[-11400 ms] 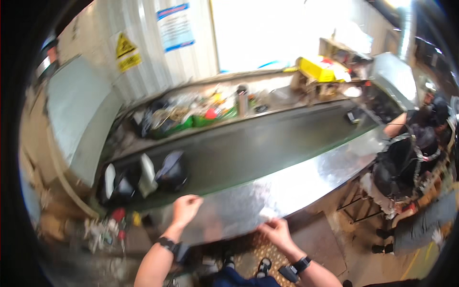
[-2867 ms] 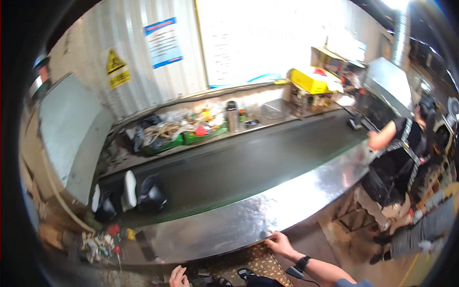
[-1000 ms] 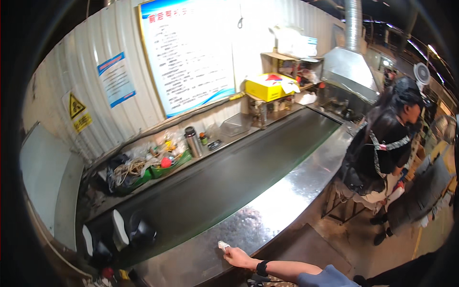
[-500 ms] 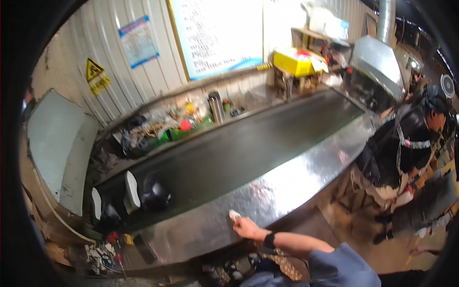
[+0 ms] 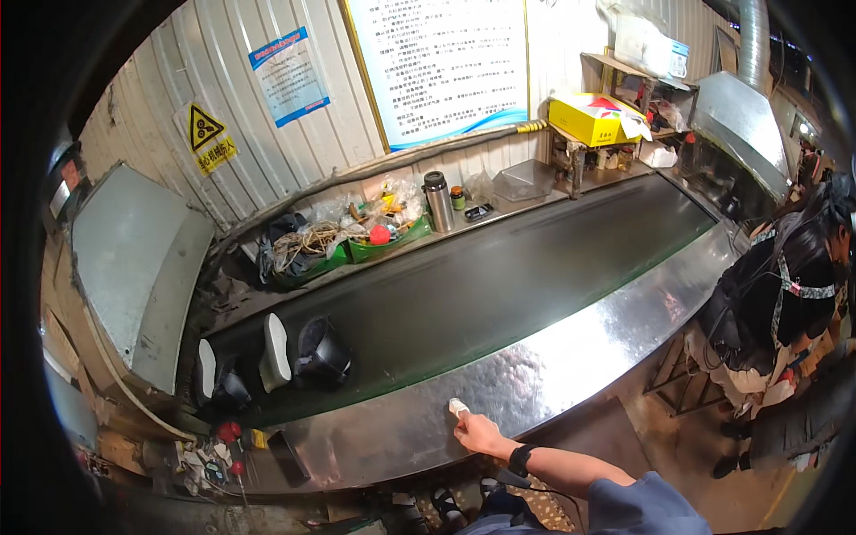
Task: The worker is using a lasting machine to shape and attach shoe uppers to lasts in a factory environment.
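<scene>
My right hand (image 5: 479,434) is closed over the shiny metal ledge (image 5: 392,419), with a black band on the wrist. From its fingers pokes a small white piece (image 5: 458,407), perhaps folded cloth; its kind is unclear. My left hand is out of sight. Beyond the ledge runs a dark conveyor belt (image 5: 499,267). On the belt's left end two white shoe soles (image 5: 275,352) stand on edge. Beside them lie black glossy shoe uppers (image 5: 323,352); whether each is joined to a sole cannot be told.
Behind the belt are green bins (image 5: 390,242) of scraps, a steel flask (image 5: 438,201) and a yellow box (image 5: 596,120). A metal hood panel (image 5: 134,276) rises at the left. Another person (image 5: 776,285) in black bends over work at the right. Small tools (image 5: 214,455) lie at the ledge's left end.
The whole view has shifted, with the scene sliding right in the picture. My right hand remains over the ledge, still gripping the white piece. The person at the right has bent lower.
</scene>
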A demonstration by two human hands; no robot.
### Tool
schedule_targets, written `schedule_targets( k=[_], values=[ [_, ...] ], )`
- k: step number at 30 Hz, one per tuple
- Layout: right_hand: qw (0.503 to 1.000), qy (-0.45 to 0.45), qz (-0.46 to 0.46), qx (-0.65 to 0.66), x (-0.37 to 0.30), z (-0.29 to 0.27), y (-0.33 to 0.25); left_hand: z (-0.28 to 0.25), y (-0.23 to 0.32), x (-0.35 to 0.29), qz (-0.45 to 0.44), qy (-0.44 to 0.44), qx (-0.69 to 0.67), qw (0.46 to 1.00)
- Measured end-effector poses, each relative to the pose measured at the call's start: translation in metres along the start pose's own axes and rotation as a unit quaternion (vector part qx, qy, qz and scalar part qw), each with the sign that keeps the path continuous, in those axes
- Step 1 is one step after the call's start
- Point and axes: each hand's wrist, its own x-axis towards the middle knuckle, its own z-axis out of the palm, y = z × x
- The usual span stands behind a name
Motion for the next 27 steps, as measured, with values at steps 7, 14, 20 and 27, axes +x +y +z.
schedule_targets(
  k=[7,14,20,27],
  values=[
    [0.990,-0.091,-0.097,0.048,0.010,0.002,-0.043,0.068,0.010,0.018,-0.017,-0.060,-0.167,0.984],
    [0.864,-0.317,0.031,0.389,-0.022,0.047,-0.170,0.132,0.015,0.036,0.011,-0.143,-0.289,0.947],
    [0.728,-0.313,0.036,0.609,-0.064,0.005,-0.140,0.233,0.105,0.073,-0.179,-0.325,-0.429,0.824],
    [0.879,-0.116,0.008,0.462,-0.061,-0.101,-0.137,0.352,0.320,0.040,0.187,-0.704,-0.184,0.660]
  ],
)
